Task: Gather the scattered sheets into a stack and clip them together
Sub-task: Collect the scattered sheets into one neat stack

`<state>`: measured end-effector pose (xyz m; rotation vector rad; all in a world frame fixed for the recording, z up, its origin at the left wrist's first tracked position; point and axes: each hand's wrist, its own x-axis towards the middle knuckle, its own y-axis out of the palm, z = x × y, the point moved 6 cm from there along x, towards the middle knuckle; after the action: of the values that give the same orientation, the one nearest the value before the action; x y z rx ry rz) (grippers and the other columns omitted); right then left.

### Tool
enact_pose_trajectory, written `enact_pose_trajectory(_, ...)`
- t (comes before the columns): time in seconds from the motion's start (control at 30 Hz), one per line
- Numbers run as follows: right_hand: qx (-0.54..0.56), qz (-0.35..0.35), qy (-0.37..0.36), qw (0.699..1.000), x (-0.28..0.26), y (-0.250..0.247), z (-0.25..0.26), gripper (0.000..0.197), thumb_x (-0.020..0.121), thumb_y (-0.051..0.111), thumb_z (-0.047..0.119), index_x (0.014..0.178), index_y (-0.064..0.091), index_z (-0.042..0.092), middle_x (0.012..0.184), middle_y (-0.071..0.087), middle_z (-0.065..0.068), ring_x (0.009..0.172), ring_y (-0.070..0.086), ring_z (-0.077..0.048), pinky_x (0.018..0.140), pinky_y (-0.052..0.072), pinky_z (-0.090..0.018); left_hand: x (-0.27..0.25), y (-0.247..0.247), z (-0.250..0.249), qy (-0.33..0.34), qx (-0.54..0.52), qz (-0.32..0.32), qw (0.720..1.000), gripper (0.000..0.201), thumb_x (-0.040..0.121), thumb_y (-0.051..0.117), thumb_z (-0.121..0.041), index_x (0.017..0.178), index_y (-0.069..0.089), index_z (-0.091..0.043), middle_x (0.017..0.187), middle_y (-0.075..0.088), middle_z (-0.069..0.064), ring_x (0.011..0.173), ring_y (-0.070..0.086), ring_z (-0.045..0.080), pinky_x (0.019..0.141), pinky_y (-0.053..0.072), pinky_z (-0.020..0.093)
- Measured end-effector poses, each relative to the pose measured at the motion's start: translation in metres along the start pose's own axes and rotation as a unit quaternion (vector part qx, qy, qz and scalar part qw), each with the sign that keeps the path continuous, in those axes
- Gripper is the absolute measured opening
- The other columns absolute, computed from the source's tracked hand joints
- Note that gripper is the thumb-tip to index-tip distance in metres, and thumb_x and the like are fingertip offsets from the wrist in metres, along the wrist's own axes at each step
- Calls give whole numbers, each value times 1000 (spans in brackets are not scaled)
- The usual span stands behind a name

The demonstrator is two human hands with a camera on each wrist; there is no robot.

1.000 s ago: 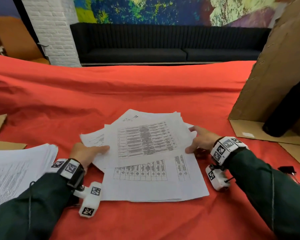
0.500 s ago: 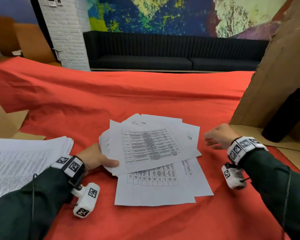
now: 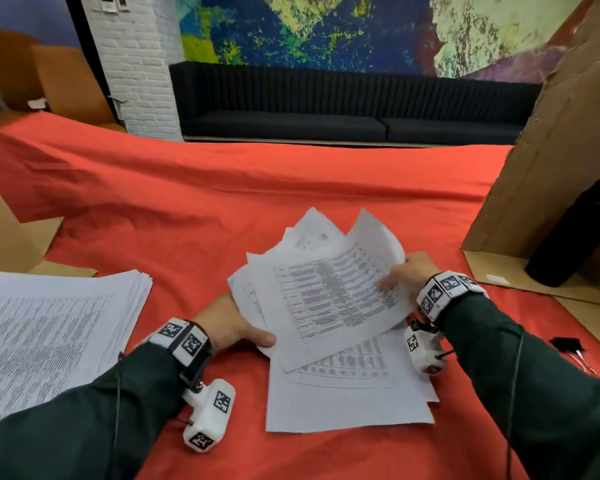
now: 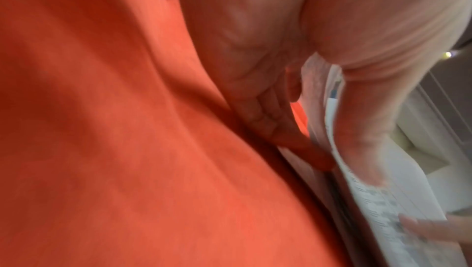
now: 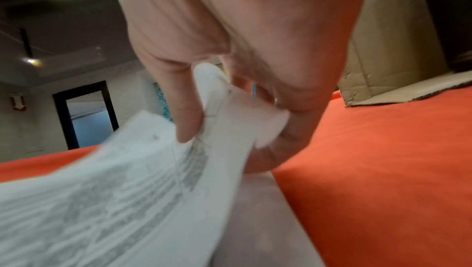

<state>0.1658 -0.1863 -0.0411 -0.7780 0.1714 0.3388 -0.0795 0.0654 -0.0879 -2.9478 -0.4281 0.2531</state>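
Left hand (image 3: pixel 231 325) and right hand (image 3: pixel 407 273) are both pinching the fanned sheets (image 3: pixel 329 289), thumbs on top, holding them tilted above more pages (image 3: pixel 347 400) lying on the red cloth (image 3: pixel 222 202).

Two hands show above the red tablecloth (image 3: pixel 194 209): the left hand (image 3: pixel 227 323) and the right hand (image 3: pixel 407 271). Between them is one fanned bundle of white printed sheets (image 3: pixel 329 289); at least four overlapping sheets can be made out, the exact number unclear. At least two more white printed sheets (image 3: pixel 347 400) lie flat near the front edge. One thick pile of white printed paper (image 3: pixel 52 323) sits toward the left edge. One black binder clip (image 3: pixel 568 344) and one black cylindrical bottle (image 3: pixel 579 233) lie toward the right edge.
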Motion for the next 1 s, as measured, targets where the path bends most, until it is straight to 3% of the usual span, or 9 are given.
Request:
enact_pose_trajectory(0.13,-27,-87,-23,996,3,-38,-4,35,74,82,-6,107,71,-1,83,68,-9,88,67,-30,77,54,-37,4,3,-1,1,73,4,997,70,48,89,4,113,69,-12,108,78,4,107,71,24,96,57,44)
enact_pose_trajectory(0.4,-236,30,-67,969,-14,-54,10,27,63,95,15,74,71,8,73,72,-7,64,65,-21,54,46,-24,-1,-39,7,-67,126,2,990,59,56,88,-1,111,73,-14,107,79,1,103,74,22,99,56,46)
enact_pose_trajectory(0.5,-226,56,-91,968,-16,-20,24,25,70,91,14,75,67,14,74,68,0,69,63,-18,57,44,-23,-21,-11,-1,-100,178,123,971,19,76,84,-4,89,76,-16,90,80,1,80,72,16,82,56,29)
enact_pose_trajectory(0.57,-222,73,-94,968,-13,5,32,29,73,89,15,94,70,11,88,71,-3,83,66,-24,72,53,-30,-43,10,-7,-145,238,257,926,7,84,80,-20,88,75,-17,78,76,-6,68,65,8,69,48,25)
enact_pose_trajectory(0.67,-301,60,-117,945,-3,31,48,46,74,88,23,115,70,10,100,71,-4,91,66,-25,77,55,-33,-50,8,-14,-153,237,315,906,26,87,76,-41,104,71,-21,88,76,-11,76,70,9,68,50,23)
enact_pose_trajectory(0.77,-383,61,-125,913,0,45,58,50,74,86,20,120,66,13,112,70,-6,98,66,-26,84,59,-37,-17,-30,-16,-153,44,147,976,103,46,78,-85,125,66,-21,100,74,0,87,68,18,69,50,29)
enact_pose_trajectory(0.83,-376,107,-142,909,3,57,61,65,70,90,18,127,58,19,128,64,-1,111,63,-26,97,54,-42,0,-40,-20,-175,-34,89,980,127,29,74,-94,130,61,-18,101,71,6,82,65,18,65,46,30)
enact_pose_trajectory(0.93,-331,201,-154,909,1,80,65,95,61,96,20,141,44,26,141,54,3,121,57,-26,106,47,-50,23,-31,-24,-215,1,94,972,108,54,64,-90,123,63,-8,99,76,12,73,70,19,60,51,24)
enact_pose_trajectory(1.0,-371,202,-164,892,1,90,68,107,55,99,27,144,40,29,142,49,3,122,56,-27,105,48,-51,42,-26,-24,-189,163,110,962,89,64,69,-83,113,71,-9,100,79,8,84,74,21,78,55,30)
